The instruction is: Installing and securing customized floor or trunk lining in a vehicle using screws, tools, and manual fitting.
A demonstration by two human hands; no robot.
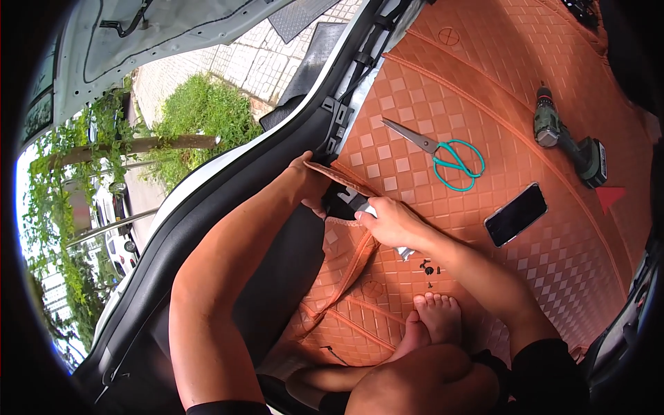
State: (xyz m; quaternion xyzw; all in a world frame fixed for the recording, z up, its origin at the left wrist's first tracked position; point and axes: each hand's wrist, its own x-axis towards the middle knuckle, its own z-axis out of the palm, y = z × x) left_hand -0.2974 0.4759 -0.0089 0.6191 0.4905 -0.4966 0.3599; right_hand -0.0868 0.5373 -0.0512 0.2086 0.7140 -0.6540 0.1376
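Note:
At the black side trim of the vehicle, my left hand grips the raised edge of an orange quilted mat flap, partly hidden behind it. Beneath the flap is a dark opening with grey parts. My right hand is closed at the opening's right side, beside a white and silver piece; exactly what it grips is unclear. Turquoise-handled scissors lie on the mat above it, a phone to its right, and several small black fasteners below.
A green cordless drill lies at the upper right, near a red triangle. My bare feet and knee are on the mat at the bottom. Beyond the door opening at left are pavement, black mats, plants and parked cars, under a raised panel.

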